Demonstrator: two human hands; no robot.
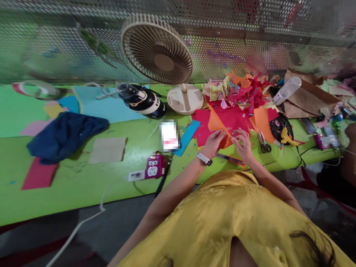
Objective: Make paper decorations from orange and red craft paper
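A folded piece of orange paper is held up between my two hands over the table. My left hand, with a watch on its wrist, pinches the paper's lower left part. On the other side, the fingers of my right hand are closed at the paper's right edge. Red paper sheets lie under both hands. A cutter knife with an orange handle rests just below my hands. Scissors lie to the right, partly over another orange sheet.
Behind the hands lies a heap of folded paper shapes. A fan and a black bottle stand at the back. Left are a blurred bright screen, a purple power socket and dark blue cloth. A person sits far right.
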